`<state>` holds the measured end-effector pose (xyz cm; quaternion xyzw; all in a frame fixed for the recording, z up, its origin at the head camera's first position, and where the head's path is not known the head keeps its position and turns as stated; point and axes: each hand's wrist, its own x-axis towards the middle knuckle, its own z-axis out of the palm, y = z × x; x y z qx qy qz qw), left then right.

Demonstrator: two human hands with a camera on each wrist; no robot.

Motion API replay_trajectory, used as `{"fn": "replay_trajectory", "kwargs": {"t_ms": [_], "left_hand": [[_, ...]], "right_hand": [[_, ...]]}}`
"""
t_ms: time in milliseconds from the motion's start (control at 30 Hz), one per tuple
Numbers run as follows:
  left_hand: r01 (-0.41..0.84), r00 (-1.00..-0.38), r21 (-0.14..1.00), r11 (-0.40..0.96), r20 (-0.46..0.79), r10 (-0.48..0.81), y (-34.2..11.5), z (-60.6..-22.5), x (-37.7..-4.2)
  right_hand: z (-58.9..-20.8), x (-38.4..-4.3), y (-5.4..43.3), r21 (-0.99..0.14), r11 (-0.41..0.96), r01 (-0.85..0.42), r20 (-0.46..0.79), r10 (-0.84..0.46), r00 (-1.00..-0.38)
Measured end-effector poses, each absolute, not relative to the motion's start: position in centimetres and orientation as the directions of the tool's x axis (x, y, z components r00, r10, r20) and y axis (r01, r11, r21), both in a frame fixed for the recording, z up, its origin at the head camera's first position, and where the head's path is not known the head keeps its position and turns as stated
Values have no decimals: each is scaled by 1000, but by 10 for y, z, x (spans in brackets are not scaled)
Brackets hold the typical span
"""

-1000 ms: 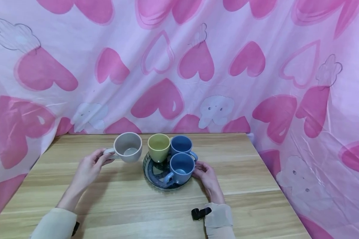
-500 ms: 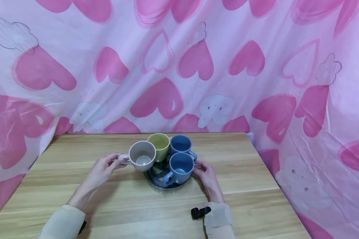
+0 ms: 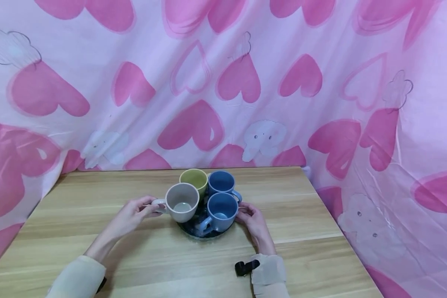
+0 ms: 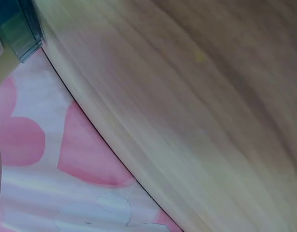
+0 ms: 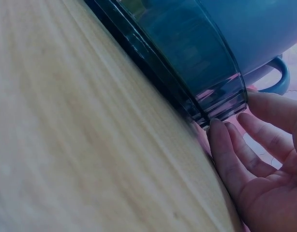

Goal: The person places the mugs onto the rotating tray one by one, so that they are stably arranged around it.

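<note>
In the head view, my left hand point(image 3: 134, 215) pinches the handle of a pale grey mug point(image 3: 182, 203). That mug is at the left side of a round dark tray point(image 3: 205, 237) with a see-through rim; whether its base touches the tray cannot be told. A green cup point(image 3: 193, 178) stands behind it, partly covered. To the right are two blue mugs, a rear one point(image 3: 221, 181) and a front one point(image 3: 222, 212) with its handle towards the front left. My right hand point(image 3: 254, 221) holds the tray's right edge, with fingertips point(image 5: 221, 135) against the clear rim in the right wrist view.
A wooden table point(image 3: 164, 265) lies under everything. Behind and to the right hangs a pink cloth point(image 3: 193, 124) with hearts. A black strap piece point(image 3: 246, 268) is on the right wrist. The left wrist view shows mostly tabletop and a tray corner.
My left hand has carried the grey mug right and towards the front, from beside the green cup to the tray's left part. My right hand keeps its place at the tray.
</note>
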<state>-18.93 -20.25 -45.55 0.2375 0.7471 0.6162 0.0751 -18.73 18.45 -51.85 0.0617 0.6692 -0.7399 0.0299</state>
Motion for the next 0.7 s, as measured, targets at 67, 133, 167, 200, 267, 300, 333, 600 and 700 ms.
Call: {"fn": "replay_trajectory", "kwargs": {"t_ms": [67,133,167,200,267,300,333,600,700], "left_hand": [[265,-867,958,108,187,463,-201,-458,-188],[272,-857,957,99,194,478,-199,-459,-189],[275,-852,957,96,196,486,-198,-460,-189],[280,-845,955,93,199,497,-198,-461,-190],[298,-827,950,95,207,523,-195,-462,-194],[306,-819,947,98,209,535,-194,-462,-195],[311,-811,945,98,210,546,-193,-463,-196],[333,-790,934,130,201,580,-193,-466,-203],[316,-789,938,139,179,587,-194,-467,-207]], "right_hand": [[-520,-186,183,-986,-108,128,-133,38,-990],[-521,-187,182,-986,-113,123,-128,41,-991],[-522,-187,182,-986,-115,123,-129,43,-991],[-522,-187,182,-985,-119,127,-133,45,-990],[-522,-188,182,-984,-124,128,-135,47,-990],[-522,-188,183,-984,-126,128,-135,46,-990],[-522,-188,183,-985,-119,126,-132,45,-990],[-521,-188,181,-984,-128,125,-132,45,-990],[-521,-188,182,-983,-138,118,-125,46,-991]]}}
